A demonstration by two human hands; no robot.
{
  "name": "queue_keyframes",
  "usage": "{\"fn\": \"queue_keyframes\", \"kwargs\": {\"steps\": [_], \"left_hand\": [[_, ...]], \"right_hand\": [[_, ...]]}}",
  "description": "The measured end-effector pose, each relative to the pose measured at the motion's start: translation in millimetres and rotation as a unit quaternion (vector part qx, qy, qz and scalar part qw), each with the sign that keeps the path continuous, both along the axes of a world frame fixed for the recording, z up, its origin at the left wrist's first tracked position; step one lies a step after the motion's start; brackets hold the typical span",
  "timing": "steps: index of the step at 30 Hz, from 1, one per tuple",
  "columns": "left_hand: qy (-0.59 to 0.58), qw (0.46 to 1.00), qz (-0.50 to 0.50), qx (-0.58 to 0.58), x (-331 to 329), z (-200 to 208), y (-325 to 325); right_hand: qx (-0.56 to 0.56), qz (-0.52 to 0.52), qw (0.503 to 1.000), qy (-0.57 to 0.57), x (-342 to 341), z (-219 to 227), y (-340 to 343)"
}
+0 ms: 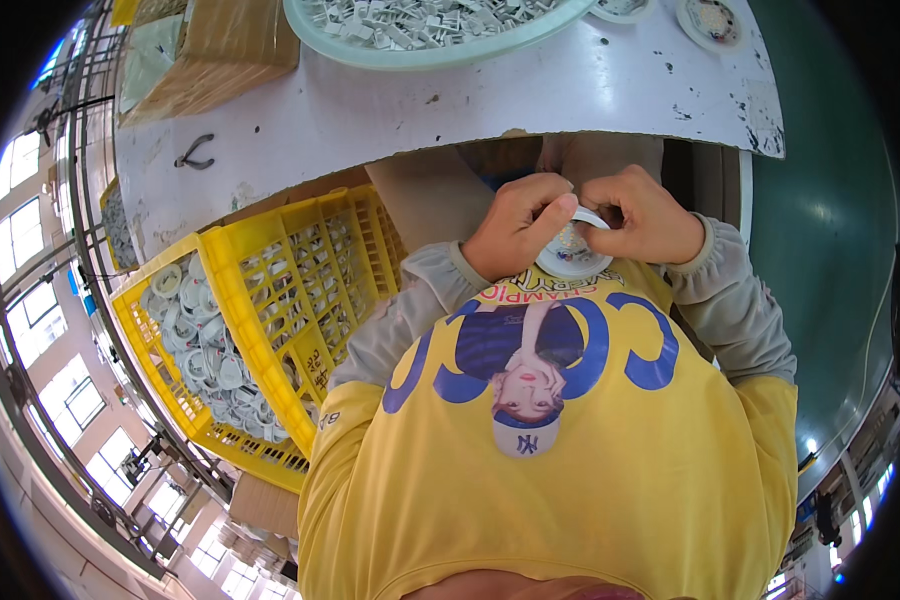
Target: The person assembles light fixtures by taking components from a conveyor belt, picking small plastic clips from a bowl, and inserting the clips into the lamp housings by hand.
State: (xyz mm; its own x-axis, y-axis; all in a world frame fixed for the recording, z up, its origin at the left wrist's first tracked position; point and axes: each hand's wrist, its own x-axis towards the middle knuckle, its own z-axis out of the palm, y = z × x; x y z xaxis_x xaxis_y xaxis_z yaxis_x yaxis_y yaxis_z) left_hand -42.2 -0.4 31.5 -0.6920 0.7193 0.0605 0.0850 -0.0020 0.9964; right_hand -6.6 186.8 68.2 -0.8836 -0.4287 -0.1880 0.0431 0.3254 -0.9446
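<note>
Close to my body, just off the table's front edge, both hands are on a round white lamp housing point(576, 262) with a small component board inside it. My left hand point(522, 222) grips its left rim, thumb on top and fingers curled. From the right, my right hand point(642, 216) has its fingers bent over the upper side, the thumb pressed at the inside of the rim. My fingers partly cover the housing, and whether a small part is pinched between them cannot be made out.
On the white table point(370, 120) stands a pale green basin point(440, 60) heaped with small white parts. Two similar round housings point(712, 22) lie at its right. Pliers point(195, 151) and a cardboard box point(230, 55) are at the left. A yellow crate point(260, 340) of white rings stands beside me.
</note>
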Motion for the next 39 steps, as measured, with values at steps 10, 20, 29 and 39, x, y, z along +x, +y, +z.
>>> {"fn": "queue_keyframes", "kwargs": {"steps": [10, 20, 29, 39], "left_hand": [[-0.082, 0.997, 0.01, 0.004, 9, 0, 3], [-0.232, 0.971, -0.052, -0.002, 5, 7, 4], [-0.341, 0.938, -0.039, 0.049, 9, 9, 6], [-0.275, 0.959, -0.066, 0.037, 7, 4, 1]], "right_hand": [[-0.012, -0.02, 1.0, -0.015, -4, 1, 4], [-0.213, -0.036, 0.961, -0.173, -1, -17, 19], [-0.229, -0.042, 0.952, -0.199, 6, -12, 21], [-0.263, -0.039, 0.939, -0.218, 10, -7, 18]]}}
